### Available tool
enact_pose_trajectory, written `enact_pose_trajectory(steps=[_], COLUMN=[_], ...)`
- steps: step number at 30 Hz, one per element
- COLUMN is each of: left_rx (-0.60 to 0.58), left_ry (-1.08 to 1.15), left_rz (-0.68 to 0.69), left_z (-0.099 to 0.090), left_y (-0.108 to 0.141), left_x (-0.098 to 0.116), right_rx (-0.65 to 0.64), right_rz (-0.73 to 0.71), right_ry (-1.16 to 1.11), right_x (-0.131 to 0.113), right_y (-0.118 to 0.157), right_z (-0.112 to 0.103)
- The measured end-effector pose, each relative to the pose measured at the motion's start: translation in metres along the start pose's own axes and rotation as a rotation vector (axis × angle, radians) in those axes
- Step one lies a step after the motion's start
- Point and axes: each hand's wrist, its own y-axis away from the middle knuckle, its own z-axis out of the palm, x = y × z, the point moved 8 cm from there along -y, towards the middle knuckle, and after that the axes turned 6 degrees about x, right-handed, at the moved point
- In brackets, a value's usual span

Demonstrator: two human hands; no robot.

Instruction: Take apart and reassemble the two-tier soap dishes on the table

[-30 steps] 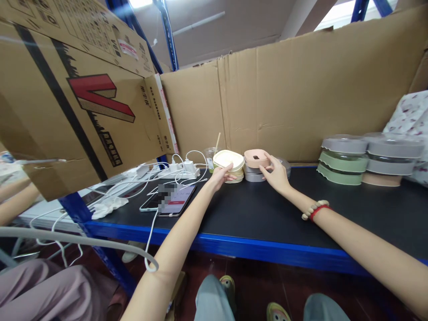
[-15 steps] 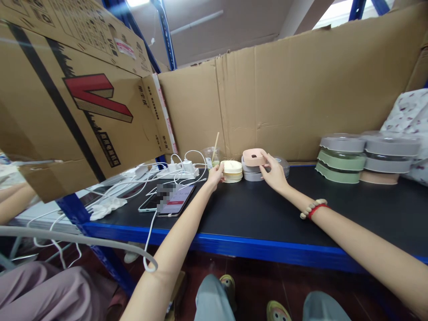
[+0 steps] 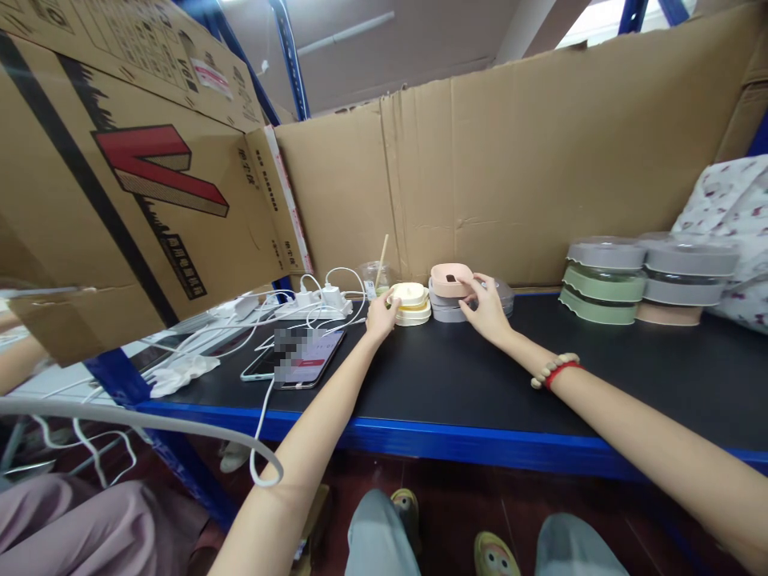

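A low stack of cream-yellow round containers (image 3: pixel 413 310) stands near the back of the black shelf, and the fingers of my left hand (image 3: pixel 382 314) close on its left side. Just right of it, a pink container (image 3: pixel 451 280) sits on top of grey ones (image 3: pixel 447 309). My right hand (image 3: pixel 485 308) grips the pink one at its right edge, thumb low and fingers on top. A clear round lid or container (image 3: pixel 504 296) shows partly behind my right hand.
Two phones (image 3: pixel 309 362), white cables and a power strip (image 3: pixel 324 308) lie at left, beside a tissue (image 3: pixel 185 374). A clear cup (image 3: pixel 376 276) holds a stick. Green and grey containers (image 3: pixel 603 284) are stacked at right. A large carton (image 3: pixel 144 192) overhangs the left; another person sits there.
The whole view has shifted slightly. The pink container sits a little lower on the grey stack, and my left fingers have moved a little over the cream-yellow top.
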Motion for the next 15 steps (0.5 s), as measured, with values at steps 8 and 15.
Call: enact_pose_trajectory(steps=[8, 15], left_rx=[-0.048, -0.034], left_ry=[-0.346, -0.387], left_rz=[0.221, 0.209], left_z=[0.003, 0.002], left_y=[0.009, 0.011], left_x=[0.02, 0.02], right_rx=[-0.133, -0.26], right_rz=[0.008, 0.038], right_ry=[0.187, 0.275], right_x=[-0.008, -0.004], right_y=[0.004, 0.009], right_z=[0.005, 0.012])
